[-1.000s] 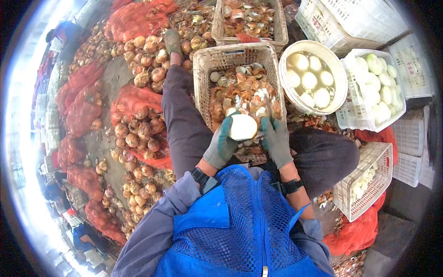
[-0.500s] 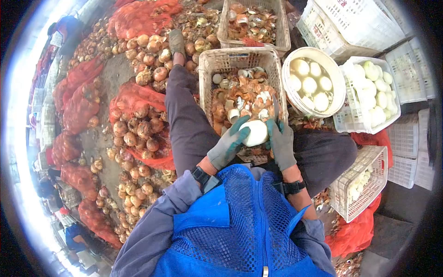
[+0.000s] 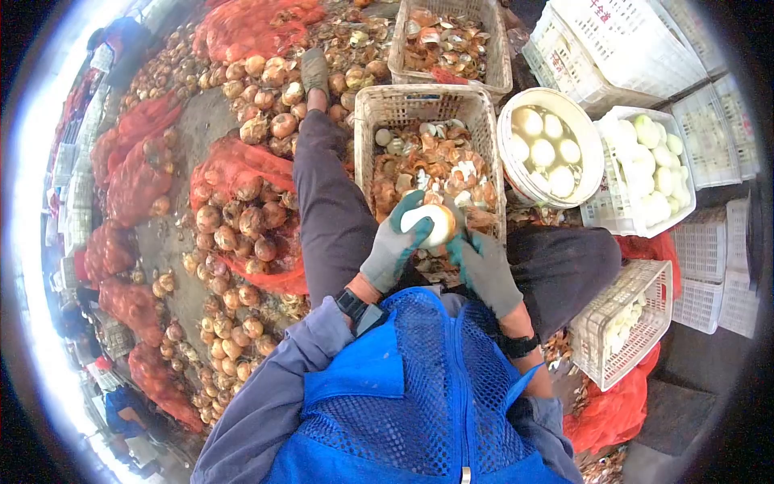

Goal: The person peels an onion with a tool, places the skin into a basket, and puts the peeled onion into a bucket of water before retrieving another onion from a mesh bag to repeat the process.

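Note:
My left hand (image 3: 397, 244), in a grey-green glove, is closed around an onion (image 3: 433, 226) above the crate of peelings. The onion is mostly bare and white, with brownish skin along its upper right side. Against that side, my right hand (image 3: 486, 270), gloved alike, is closed on a small knife (image 3: 459, 216) whose handle is hidden in the fingers and whose blade is only partly visible. A loose flap of brown peel (image 3: 481, 218) is beside the blade. Below, the crate (image 3: 363, 145) holds brown skins and pale scraps.
At the right stand a white bucket (image 3: 509, 165) of peeled onions in liquid, a crate (image 3: 595, 211) of peeled onions and a tilted crate (image 3: 601, 355). Unpeeled onions (image 3: 242, 226) and red net bags (image 3: 234, 169) cover the floor at left. Another scrap crate (image 3: 395, 60) is farther ahead.
The onion has turned in my left hand, so its brownish side now shows. My right hand has moved slightly down, and the knife blade has swung from pointing forward towards the onion.

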Motion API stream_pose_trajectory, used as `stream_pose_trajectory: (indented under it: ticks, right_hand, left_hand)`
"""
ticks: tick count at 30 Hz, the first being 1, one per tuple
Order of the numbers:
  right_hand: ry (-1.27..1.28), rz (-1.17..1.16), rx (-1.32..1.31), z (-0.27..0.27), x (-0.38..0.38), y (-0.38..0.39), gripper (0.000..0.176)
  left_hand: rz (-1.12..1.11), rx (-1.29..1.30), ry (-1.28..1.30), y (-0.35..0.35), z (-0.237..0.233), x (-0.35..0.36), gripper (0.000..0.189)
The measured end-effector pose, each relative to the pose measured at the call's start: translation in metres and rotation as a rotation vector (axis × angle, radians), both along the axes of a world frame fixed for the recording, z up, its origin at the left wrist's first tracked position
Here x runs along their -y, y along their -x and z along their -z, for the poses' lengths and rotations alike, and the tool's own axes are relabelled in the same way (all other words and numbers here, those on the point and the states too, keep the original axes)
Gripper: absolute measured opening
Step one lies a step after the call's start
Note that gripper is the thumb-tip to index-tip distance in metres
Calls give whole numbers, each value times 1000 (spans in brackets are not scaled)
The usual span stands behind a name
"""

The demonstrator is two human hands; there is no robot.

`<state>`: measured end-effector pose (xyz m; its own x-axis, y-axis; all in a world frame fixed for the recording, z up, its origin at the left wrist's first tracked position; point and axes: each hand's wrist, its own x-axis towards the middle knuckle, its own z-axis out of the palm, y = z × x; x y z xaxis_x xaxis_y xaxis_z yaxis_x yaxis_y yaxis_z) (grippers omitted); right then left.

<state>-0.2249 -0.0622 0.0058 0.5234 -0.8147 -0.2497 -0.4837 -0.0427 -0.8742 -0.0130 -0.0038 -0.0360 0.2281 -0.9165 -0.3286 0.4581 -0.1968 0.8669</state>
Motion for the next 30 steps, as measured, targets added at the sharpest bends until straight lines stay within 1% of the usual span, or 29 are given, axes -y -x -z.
stream_pose_trajectory:
  ticks: [1,2,5,7,8,11,13,14,16,17,19,20,22,23,25,26,28,29,30]
  right_hand:
    - [-97,-27,-66,-16,-1,-6,22]
    - [-196,-54,-132,-23,-1,-9,27]
    - [132,-225,-182,-8,-6,-4,28]
    - [432,-294,-214,5,-11,0,28]
    - [596,-320,-228,11,-12,2,27]
    - [800,-332,-190,22,-11,6,23]
    - [751,-311,-173,23,-10,5,21]
    - [728,-298,-165,23,-9,4,20]
    - [497,-270,-180,20,-3,2,19]
    - [381,-255,-186,17,0,1,18]
    - [493,-380,-242,14,6,4,18]
    - [549,-443,-269,14,8,6,17]
    - [663,-378,-208,26,1,9,17]
    - [721,-346,-176,32,-1,10,16]
    - [572,-382,-229,29,-1,9,17]
    - [497,-398,-255,28,-1,8,17]
    - [564,-361,-193,33,-3,8,18]
    - [598,-341,-164,36,-4,9,18]
    - [548,-326,-167,41,-5,9,18]
  left_hand:
    - [3,77,9,-1,-1,0,72]
    - [6,90,11,0,-3,0,73]
    - [-3,117,25,-1,-5,-1,74]
    - [-22,117,44,-1,-2,-1,73]
    - [-16,163,44,-2,0,-1,72]
    - [-8,268,60,-3,7,0,71]
    - [-15,295,92,-1,15,0,72]
    - [-8,360,84,0,18,-1,74]
    - [8,489,69,3,18,-1,77]
    - [6,515,63,4,18,0,79]
    - [2,568,51,4,20,2,81]
    - [-7,572,71,4,20,2,79]
    - [-25,579,111,4,14,3,75]
    - [-40,450,42,6,10,4,72]
    - [-74,192,-95,10,-8,7,66]
    - [-125,66,-108,11,-6,10,64]
    - [-220,-192,-133,15,-1,15,62]
    - [-226,-228,-130,17,0,17,61]
    - [-233,-263,-125,19,1,19,60]
